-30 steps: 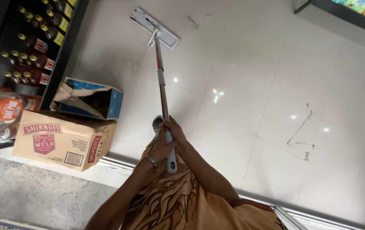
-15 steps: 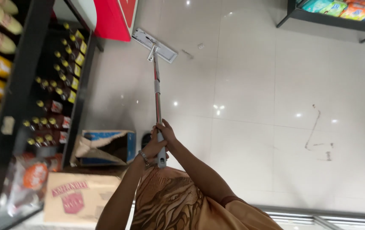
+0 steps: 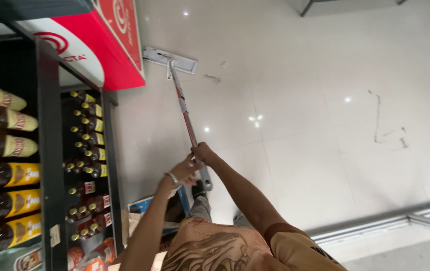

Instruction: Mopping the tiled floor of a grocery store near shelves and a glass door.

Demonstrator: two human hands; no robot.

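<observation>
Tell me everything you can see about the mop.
The mop has a flat, pale rectangular head lying on the glossy tiled floor beside the red sign. Its long, thin handle looks like metal, grey with red sections, and slants from the head toward the person. The right hand grips it near the upper end; the left hand touches it just below.

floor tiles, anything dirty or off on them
Yes: a dark squiggly scuff mark on the white floor at right, and small smudges beside the flat mop head. Both stand out against the glossy tiles.
</observation>
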